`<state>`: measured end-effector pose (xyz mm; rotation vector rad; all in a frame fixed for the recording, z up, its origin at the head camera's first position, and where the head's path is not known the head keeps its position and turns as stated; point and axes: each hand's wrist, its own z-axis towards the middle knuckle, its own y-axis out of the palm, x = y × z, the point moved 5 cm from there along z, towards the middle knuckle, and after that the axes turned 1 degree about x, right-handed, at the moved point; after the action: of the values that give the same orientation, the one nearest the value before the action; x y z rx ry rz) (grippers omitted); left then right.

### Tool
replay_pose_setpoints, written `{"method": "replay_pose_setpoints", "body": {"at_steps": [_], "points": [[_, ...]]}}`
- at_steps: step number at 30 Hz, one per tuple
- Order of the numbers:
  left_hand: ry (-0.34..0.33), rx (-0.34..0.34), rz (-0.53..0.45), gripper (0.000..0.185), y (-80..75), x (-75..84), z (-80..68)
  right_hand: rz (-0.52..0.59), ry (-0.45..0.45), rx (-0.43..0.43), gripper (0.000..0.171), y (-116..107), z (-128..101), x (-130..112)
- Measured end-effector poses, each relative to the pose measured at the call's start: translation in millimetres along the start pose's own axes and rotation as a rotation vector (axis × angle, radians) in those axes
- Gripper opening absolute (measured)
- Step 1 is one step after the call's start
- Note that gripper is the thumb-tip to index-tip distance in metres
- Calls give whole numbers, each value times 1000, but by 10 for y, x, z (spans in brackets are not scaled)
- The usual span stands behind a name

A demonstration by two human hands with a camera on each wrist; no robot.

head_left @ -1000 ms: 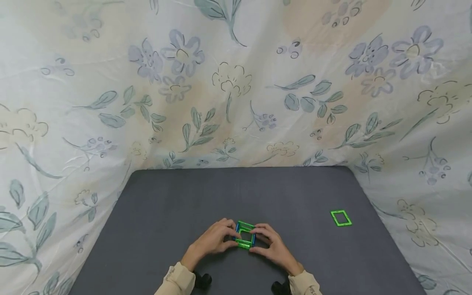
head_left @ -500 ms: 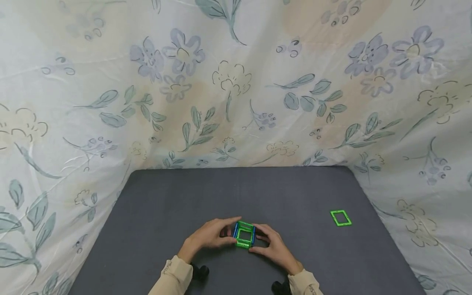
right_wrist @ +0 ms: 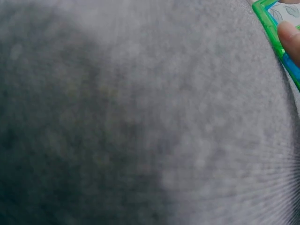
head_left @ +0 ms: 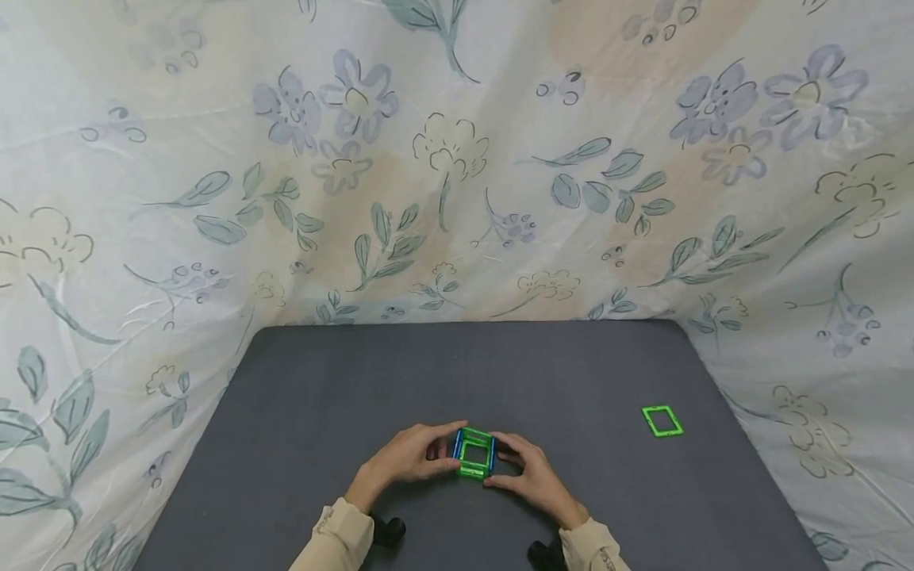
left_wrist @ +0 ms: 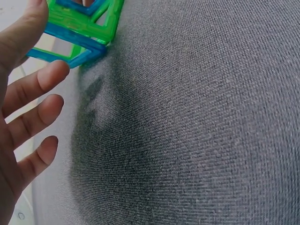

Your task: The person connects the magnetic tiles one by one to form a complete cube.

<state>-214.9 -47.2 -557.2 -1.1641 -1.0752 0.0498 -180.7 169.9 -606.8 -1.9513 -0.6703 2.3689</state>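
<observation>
A small box of green and blue magnetic tiles (head_left: 474,474), frames with open middles, stands between the two hands at the front of the table. Its left and right sides are blue; its near and far ones are green. My left hand (head_left: 407,458) grips the left side, thumb at the near corner and index finger stretched along the far one. In the left wrist view, the other fingers (left_wrist: 40,112) hang loosely curled off the box. The right hand (head_left: 528,474) holds the right side between thumb and index finger; the right wrist view catches only a fingertip (right_wrist: 288,35) on a tile.
A loose green square tile (head_left: 662,433) lies flat on the grey table (head_left: 357,381) to the right. Floral cloth (head_left: 457,262) hangs behind the table and along both sides. Black wrist devices (head_left: 389,531) sit under the sleeves.
The left hand has shifted its hold: its index finger, earlier bent at the box's left side, now reaches straight to the far corner. Right hand and box stay nearly still.
</observation>
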Motion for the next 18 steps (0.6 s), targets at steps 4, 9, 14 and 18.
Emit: {"method": "replay_pose_setpoints", "body": {"at_steps": [4,9,14,18], "points": [[0,10,0,66,1,-1,-1,-23,4,-18,78,-19,-2,-16],[-4,20,2,67,-4,9,-4,-180,-36,6,78,-206,-32,-104],[-15,33,3,66,-11,10,-1,-444,-138,231,68,-717,-52,-225],[-24,40,2,66,-16,8,-4,-582,-114,338,66,-1193,-98,-255]]}}
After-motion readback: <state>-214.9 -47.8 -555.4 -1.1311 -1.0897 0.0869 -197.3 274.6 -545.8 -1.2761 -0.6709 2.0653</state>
